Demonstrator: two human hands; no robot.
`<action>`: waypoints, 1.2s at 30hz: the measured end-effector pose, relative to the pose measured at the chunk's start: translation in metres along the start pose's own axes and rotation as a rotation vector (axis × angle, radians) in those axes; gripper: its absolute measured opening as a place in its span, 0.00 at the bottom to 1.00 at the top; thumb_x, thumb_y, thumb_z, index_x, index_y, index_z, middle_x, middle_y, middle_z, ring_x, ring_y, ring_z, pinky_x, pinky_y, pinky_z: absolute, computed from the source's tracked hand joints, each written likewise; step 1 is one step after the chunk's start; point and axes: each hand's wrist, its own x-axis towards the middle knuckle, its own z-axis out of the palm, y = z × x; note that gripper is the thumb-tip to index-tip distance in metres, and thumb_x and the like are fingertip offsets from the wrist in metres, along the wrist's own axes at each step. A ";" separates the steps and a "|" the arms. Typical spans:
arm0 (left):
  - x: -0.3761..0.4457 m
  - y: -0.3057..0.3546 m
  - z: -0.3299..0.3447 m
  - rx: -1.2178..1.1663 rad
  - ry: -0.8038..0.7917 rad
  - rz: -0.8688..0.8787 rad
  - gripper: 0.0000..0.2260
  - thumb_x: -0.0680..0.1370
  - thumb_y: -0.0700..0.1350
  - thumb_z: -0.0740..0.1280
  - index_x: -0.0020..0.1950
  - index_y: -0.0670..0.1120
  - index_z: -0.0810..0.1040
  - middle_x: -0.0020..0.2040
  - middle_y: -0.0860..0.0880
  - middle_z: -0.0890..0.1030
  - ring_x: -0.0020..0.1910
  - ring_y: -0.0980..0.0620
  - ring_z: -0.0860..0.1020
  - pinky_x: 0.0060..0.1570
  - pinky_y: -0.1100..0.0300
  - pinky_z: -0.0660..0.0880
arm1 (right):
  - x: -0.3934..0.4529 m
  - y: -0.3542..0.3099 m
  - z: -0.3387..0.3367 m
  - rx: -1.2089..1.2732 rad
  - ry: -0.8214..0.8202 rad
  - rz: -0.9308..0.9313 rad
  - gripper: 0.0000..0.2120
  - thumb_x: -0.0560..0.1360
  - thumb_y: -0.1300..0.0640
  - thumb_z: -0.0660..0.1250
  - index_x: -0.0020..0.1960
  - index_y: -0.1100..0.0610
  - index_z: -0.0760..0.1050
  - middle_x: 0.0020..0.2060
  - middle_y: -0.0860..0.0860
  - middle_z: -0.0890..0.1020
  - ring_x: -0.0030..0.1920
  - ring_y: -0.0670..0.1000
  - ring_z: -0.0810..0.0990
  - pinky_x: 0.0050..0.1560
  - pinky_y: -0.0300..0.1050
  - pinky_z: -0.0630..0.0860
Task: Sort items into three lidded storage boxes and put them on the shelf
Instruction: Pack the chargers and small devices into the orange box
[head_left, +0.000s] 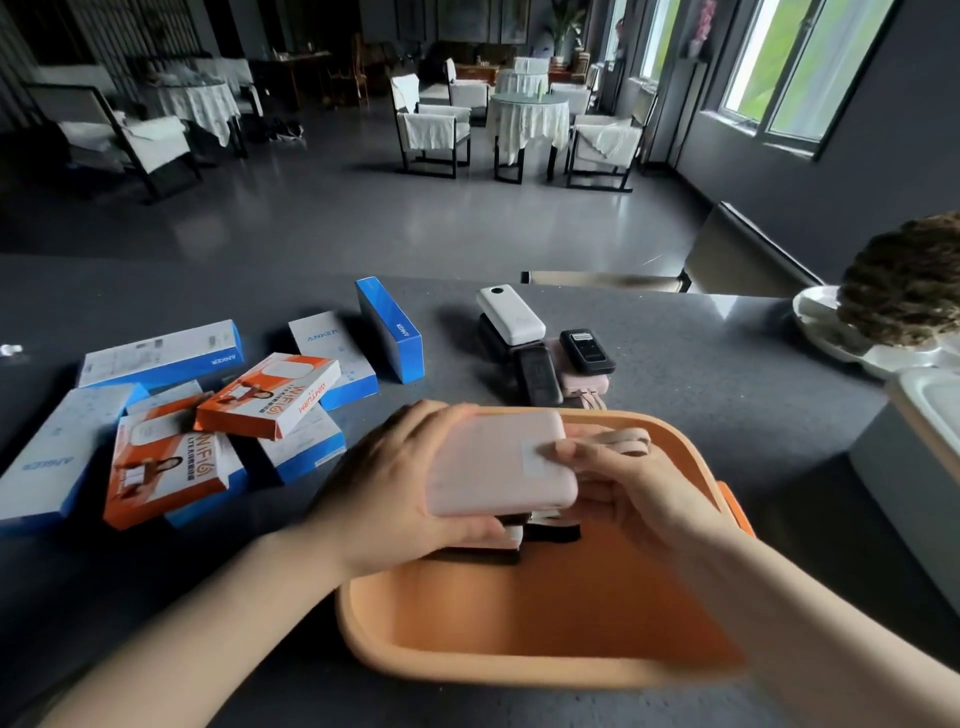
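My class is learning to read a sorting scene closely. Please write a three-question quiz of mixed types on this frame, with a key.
1. True or false: the pink power bank is held by both hands over the orange storage box.
2. Multiple choice: what lies on top of the pile of devices behind the box? A) a white power bank B) an orange Wi-Fi carton C) a set of keys
3. Fill in: the blue Anker carton nearest the devices stands on its ____.

Key
1. True: the left hand and the right hand each grip one end.
2. A
3. edge (upright)
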 end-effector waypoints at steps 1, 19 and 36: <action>-0.002 -0.001 0.003 -0.051 -0.006 -0.017 0.44 0.60 0.74 0.67 0.69 0.53 0.67 0.61 0.60 0.70 0.60 0.59 0.70 0.61 0.62 0.68 | -0.002 -0.002 -0.002 -0.082 0.034 -0.033 0.27 0.60 0.53 0.78 0.54 0.66 0.79 0.45 0.61 0.85 0.46 0.59 0.84 0.52 0.61 0.79; -0.020 -0.021 -0.004 -0.396 -0.049 -0.122 0.35 0.70 0.66 0.64 0.75 0.60 0.58 0.71 0.62 0.65 0.70 0.68 0.62 0.67 0.69 0.60 | -0.002 0.011 0.001 -1.369 -0.494 -0.586 0.36 0.70 0.33 0.63 0.72 0.49 0.61 0.59 0.47 0.68 0.61 0.49 0.68 0.63 0.48 0.69; -0.019 -0.037 0.025 -0.100 -0.016 -0.183 0.26 0.73 0.65 0.54 0.65 0.56 0.74 0.70 0.61 0.66 0.73 0.68 0.50 0.69 0.71 0.47 | 0.016 0.075 0.029 -1.626 -0.556 -0.361 0.39 0.65 0.33 0.69 0.71 0.41 0.60 0.64 0.43 0.68 0.64 0.49 0.69 0.57 0.47 0.73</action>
